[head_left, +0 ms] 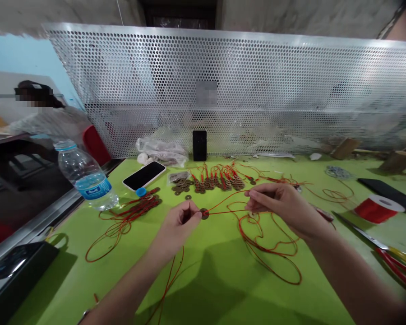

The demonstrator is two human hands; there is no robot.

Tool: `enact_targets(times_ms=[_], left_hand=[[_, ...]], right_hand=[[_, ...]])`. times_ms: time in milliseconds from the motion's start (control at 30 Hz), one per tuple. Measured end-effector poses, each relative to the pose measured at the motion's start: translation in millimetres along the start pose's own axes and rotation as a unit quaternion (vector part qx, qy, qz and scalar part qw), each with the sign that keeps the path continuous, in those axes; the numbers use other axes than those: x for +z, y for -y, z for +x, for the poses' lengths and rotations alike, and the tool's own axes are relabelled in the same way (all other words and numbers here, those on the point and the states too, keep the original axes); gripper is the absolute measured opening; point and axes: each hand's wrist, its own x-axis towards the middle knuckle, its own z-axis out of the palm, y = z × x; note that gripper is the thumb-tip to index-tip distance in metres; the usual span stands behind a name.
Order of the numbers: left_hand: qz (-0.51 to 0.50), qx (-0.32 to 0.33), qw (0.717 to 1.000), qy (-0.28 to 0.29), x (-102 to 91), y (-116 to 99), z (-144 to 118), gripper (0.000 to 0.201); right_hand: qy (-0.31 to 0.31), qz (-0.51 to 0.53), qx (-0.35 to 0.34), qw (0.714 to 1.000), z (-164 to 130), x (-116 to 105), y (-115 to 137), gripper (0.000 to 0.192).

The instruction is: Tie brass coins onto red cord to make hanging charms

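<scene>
Between thumb and fingers, my left hand pinches a round bronze-coloured coin just above the green table. Red cord runs from the coin to my right hand, whose closed fingertips grip it. Two strands stretch between the hands, and loose loops of red cord lie on the table below my right hand. More cord ends trail beneath my left wrist. Beyond the hands sit rows of coins with red cords and a heap of bare coins. A corded coin bundle lies to the left.
At left stand a water bottle and a blue cap beside a phone. Scissors and a red cord spool lie at right. A perforated metal screen closes the back. Another person sits far left.
</scene>
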Motion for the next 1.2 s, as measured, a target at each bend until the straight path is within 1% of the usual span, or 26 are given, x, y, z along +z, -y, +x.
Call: enact_targets(times_ms=[67,133,200,233,267,300,367,400,433,467,533,567,633,667,733,767,833,900,967,1067,1100,1200], left_hand=[[-0.043,-0.028,0.999,0.015,1.2,-4.5,-2.1,0.022],[-0.089,-0.050,0.994,0.027,2.8,-8.9,-4.9,0.022],[-0.122,-0.059,0.990,0.033,3.8,-11.7,-7.1,0.021],[-0.128,-0.060,0.989,0.033,3.9,-12.3,-7.7,0.020],[-0.126,-0.059,0.990,0.031,3.7,-12.3,-7.9,0.019],[-0.122,-0.056,0.991,0.027,3.3,-11.9,-7.7,0.018],[-0.114,-0.051,0.992,0.018,2.3,-9.9,-6.3,0.017],[-0.116,-0.050,0.992,0.014,2.0,-8.7,-5.4,0.016],[-0.122,-0.049,0.991,0.010,1.8,-7.4,-4.5,0.017],[-0.130,-0.049,0.990,0.006,1.9,-6.2,-3.7,0.017],[-0.145,-0.050,0.988,-0.003,2.6,-4.3,-2.9,0.018],[-0.152,-0.050,0.987,-0.008,3.2,-3.6,-2.8,0.019],[-0.167,-0.051,0.984,-0.017,4.4,-2.6,-3.2,0.020],[-0.175,-0.051,0.983,-0.019,4.8,-2.3,-3.6,0.021],[-0.190,-0.050,0.980,-0.017,5.3,-1.8,-4.4,0.021],[-0.198,-0.050,0.979,-0.015,5.4,-1.7,-4.8,0.021],[-0.204,-0.048,0.978,-0.007,4.9,-1.8,-5.3,0.019],[-0.195,-0.040,0.980,-0.004,3.8,-1.8,-5.4,0.019],[-0.182,-0.032,0.983,-0.016,2.5,-1.3,-5.2,0.018],[-0.182,-0.040,0.981,-0.047,1.6,0.1,-4.7,0.016],[-0.185,-0.044,0.981,-0.048,1.7,0.5,-4.6,0.016],[-0.192,-0.046,0.980,-0.025,3.4,0.6,-5.2,0.020]], right_hand=[[0.003,-0.002,0.031,1.000,6.5,1.6,-12.2,0.028],[0.020,-0.001,0.059,0.998,13.1,5.1,-25.8,0.029],[0.031,-0.020,0.061,0.997,17.4,10.8,-37.9,0.028],[0.017,-0.044,0.039,0.998,17.9,14.6,-42.3,0.027],[-0.013,-0.079,0.000,0.997,17.1,18.9,-45.1,0.027],[-0.050,-0.123,-0.052,0.990,14.8,23.6,-46.2,0.026],[-0.113,-0.205,-0.174,0.957,6.9,33.4,-42.8,0.019],[-0.122,-0.233,-0.225,0.938,1.9,38.1,-38.8,0.013],[-0.114,-0.247,-0.262,0.926,-3.3,42.4,-34.1,0.008],[-0.097,-0.248,-0.289,0.919,-8.2,46.3,-29.1,0.005],[-0.067,-0.231,-0.316,0.918,-15.5,52.3,-21.1,0.006],[-0.055,-0.219,-0.316,0.921,-17.4,54.8,-19.0,0.007],[-0.041,-0.192,-0.291,0.936,-17.1,59.3,-19.6,0.007],[-0.027,-0.167,-0.263,0.950,-15.1,61.6,-22.0,0.006],[0.025,-0.084,-0.181,0.980,-8.4,66.7,-28.7,0.007],[0.057,-0.033,-0.133,0.989,-4.4,69.4,-32.1,0.010],[0.113,0.055,-0.043,0.991,2.9,74.5,-36.4,0.020],[0.149,0.094,0.015,0.984,7.6,78.7,-36.4,0.027],[0.177,0.100,0.037,0.978,9.2,82.3,-33.2,0.031],[0.215,0.092,0.042,0.971,8.8,87.5,-27.6,0.033],[0.226,0.092,0.040,0.969,8.7,89.5,-26.6,0.033],[0.246,0.108,0.026,0.963,10.2,94.7,-27.3,0.029]])
